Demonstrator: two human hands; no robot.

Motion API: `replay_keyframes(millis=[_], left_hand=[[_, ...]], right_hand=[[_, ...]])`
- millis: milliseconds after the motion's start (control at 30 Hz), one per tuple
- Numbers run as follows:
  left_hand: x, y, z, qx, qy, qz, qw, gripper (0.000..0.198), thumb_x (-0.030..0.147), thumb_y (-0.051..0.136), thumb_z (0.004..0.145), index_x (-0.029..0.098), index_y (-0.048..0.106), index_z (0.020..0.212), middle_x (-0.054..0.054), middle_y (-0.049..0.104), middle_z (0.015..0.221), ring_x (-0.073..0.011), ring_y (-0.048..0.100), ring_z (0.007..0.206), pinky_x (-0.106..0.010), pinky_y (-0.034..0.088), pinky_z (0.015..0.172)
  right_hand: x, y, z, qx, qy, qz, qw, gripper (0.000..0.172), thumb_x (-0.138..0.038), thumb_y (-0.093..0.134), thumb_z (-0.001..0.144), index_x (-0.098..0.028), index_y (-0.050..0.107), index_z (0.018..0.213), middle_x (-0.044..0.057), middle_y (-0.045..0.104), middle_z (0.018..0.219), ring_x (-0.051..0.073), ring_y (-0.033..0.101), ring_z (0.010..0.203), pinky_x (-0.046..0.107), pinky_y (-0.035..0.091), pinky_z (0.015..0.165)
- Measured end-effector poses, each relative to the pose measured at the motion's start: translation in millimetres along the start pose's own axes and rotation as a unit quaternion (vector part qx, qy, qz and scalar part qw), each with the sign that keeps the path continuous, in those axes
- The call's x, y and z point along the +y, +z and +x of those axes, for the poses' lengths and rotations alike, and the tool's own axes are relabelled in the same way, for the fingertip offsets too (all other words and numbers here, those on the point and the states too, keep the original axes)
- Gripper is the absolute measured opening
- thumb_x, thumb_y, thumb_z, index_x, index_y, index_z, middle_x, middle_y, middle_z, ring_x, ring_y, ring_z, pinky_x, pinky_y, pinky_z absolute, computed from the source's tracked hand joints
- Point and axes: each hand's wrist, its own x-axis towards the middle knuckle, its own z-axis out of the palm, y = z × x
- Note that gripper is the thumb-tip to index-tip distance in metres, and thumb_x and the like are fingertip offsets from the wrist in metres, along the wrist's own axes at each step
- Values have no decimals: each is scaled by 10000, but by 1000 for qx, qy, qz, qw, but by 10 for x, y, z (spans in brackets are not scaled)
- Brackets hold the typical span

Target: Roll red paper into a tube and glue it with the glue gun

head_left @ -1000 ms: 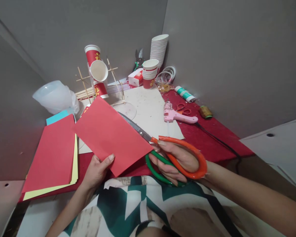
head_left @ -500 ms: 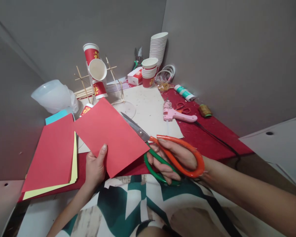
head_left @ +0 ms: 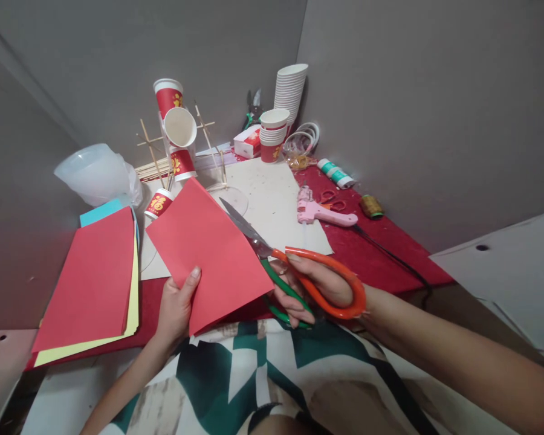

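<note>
Paper (head_left: 208,254), red and four-sided, sits a little farther right in the head view than half a second ago and slants more steeply, so that the gold-marked cup (head_left: 158,204) at its far left corner shows more of its side. The scissors (head_left: 259,244) have moved slightly left with the right hand (head_left: 329,283), and their tip reaches a bit farther along the paper's right edge. The red face is flat and unmarked; a second edge shows along the near side, though whether it is a fold or another sheet I cannot tell. The paper is held up over the near part of the surface (head_left: 381,260), partly in front of a white sheet (head_left: 272,199). The left hand (head_left: 176,305) has its grip on the near left edge, thumb on top. The right hand's grip is around the orange and green handles, the blades just beside the paper.
</note>
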Motion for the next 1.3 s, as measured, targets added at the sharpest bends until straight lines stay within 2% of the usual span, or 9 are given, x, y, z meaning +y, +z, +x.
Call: replay_keyframes(millis=[100, 233, 533, 667, 767, 900, 1067, 1200, 1300], left_hand=[[17, 24, -11, 14, 7, 2, 1000, 608, 623, 824, 661, 125, 773, 1005, -109, 797, 948, -249, 739, 791, -323, 576, 710], [32, 30, -12, 10, 13, 13, 1000, 583, 610, 826, 666, 130, 775, 992, -104, 799, 935, -250, 740, 788, -319, 572, 694], [-31, -10, 7, -5, 22, 17, 1000, 524, 584, 783, 742, 145, 772, 1028, -103, 797, 990, -242, 740, 817, -307, 566, 702], [-17, 4, -4, -2, 30, 30, 999, 524, 590, 777, 746, 150, 776, 1030, -102, 798, 992, -247, 740, 830, -307, 568, 711], [-24, 8, -10, -4, 41, 45, 998, 530, 593, 781, 740, 146, 782, 1025, -109, 798, 988, -253, 741, 838, -310, 571, 727], [-68, -11, 8, -28, 38, 44, 998, 528, 585, 768, 763, 138, 780, 1043, -125, 793, 1013, -267, 742, 855, -335, 582, 755], [-106, -23, 21, -33, 47, 37, 998, 496, 568, 755, 787, 148, 769, 1050, -121, 788, 1054, -264, 742, 900, -358, 585, 835], [-88, -10, 9, -21, 55, 49, 997, 491, 571, 759, 778, 146, 772, 1025, -126, 787, 1063, -278, 742, 944, -357, 583, 852], [-73, -2, -3, -16, 59, 56, 997, 491, 572, 764, 772, 149, 776, 1021, -122, 791, 1045, -279, 745, 946, -351, 586, 846]], right_hand=[[28, -11, 29, 10, 9, -18, 1000, 559, -742, 513, 865, -191, 502, 768, -45, 539, 538, 78, 469, 376, 261, 555, 492], [17, -9, 37, 56, 27, -62, 996, 589, -758, 532, 841, -185, 504, 710, -50, 507, 485, 65, 447, 341, 250, 552, 499], [98, -4, 29, 109, -26, -113, 987, 501, -649, 518, 919, -182, 548, 740, -90, 416, 388, 70, 362, 268, 203, 446, 356], [145, -31, 55, 101, -34, -104, 989, 549, -667, 526, 907, -185, 516, 644, -79, 423, 397, 65, 378, 279, 211, 472, 385], [130, -76, 67, 66, -13, -89, 994, 614, -708, 501, 892, -182, 500, 576, -55, 439, 421, 63, 424, 331, 229, 524, 472], [34, -111, 73, 28, 9, -71, 997, 607, -735, 479, 883, -179, 528, 647, -46, 476, 462, 67, 440, 363, 252, 550, 528], [-41, -72, 104, 24, 16, -49, 998, 596, -750, 524, 841, -183, 518, 658, -49, 487, 477, 70, 430, 344, 258, 545, 477], [0, -48, 112, 41, -11, -67, 997, 633, -700, 463, 905, -194, 461, 525, -69, 356, 352, 61, 350, 264, 204, 447, 358], [29, -43, 109, 33, -19, -63, 997, 655, -686, 451, 919, -199, 444, 480, -70, 315, 334, 58, 322, 248, 200, 419, 334]])
